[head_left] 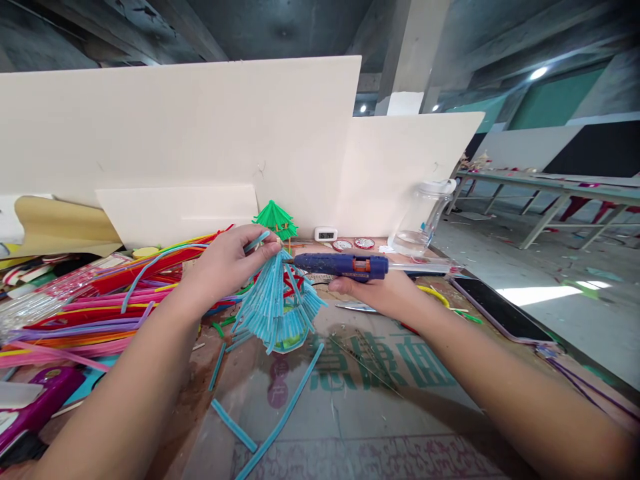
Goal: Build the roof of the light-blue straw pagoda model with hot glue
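Observation:
My left hand (240, 260) is closed at the top of a light blue cone-shaped craft piece (273, 303) built from rows of pipe cleaners. A short blue pipe cleaner (257, 241) sticks out between its fingers. My right hand (383, 293) grips a dark blue glue gun (340, 265), its nozzle pointing left against the cone's upper part. Red strips show through a gap in the cone's right side. Just behind stands a small green tiered pipe-cleaner piece (275, 220). Loose blue pipe cleaners (287, 413) lie in front on the table.
Bundles of coloured pipe cleaners (100, 313) cover the left side, near a purple device (40, 407). A small digital clock (326, 234), a clear jug (420, 217) and scissors (357, 307) lie beyond. A phone (505, 310) rests at the right edge. White boards (175, 127) stand behind.

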`<state>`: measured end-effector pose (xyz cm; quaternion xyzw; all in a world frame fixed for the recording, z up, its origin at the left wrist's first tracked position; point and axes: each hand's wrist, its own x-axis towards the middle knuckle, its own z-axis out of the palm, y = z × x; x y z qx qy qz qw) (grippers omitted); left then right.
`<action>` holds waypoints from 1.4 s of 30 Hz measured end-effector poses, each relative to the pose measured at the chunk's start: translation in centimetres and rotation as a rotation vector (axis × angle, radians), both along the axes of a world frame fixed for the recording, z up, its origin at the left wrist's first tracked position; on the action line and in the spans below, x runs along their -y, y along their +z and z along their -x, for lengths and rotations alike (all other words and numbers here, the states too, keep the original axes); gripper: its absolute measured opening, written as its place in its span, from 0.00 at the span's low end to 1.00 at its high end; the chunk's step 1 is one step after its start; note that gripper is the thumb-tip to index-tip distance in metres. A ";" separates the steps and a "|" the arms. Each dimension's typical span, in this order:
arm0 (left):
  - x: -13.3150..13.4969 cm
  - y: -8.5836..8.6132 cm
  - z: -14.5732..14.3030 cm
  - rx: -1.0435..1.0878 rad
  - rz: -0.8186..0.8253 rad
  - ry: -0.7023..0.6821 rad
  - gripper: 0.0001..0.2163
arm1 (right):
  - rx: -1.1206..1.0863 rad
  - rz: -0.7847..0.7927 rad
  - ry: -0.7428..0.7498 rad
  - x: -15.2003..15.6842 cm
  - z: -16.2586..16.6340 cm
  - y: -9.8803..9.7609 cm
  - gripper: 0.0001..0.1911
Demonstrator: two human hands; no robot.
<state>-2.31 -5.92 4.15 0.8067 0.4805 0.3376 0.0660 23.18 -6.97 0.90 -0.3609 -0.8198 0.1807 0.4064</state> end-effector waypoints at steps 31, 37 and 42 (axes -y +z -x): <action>-0.3 0.0 0.1 0.018 0.002 -0.038 0.15 | 0.039 -0.047 -0.144 -0.9 -0.7 -1.2 0.09; -0.3 -0.1 0.1 0.019 -0.003 -0.039 0.16 | 0.076 -0.015 -0.191 -0.9 -0.9 -1.3 0.14; -0.3 -0.1 0.1 0.006 -0.006 -0.034 0.17 | 0.104 0.016 -0.150 -0.6 -0.8 -1.2 0.13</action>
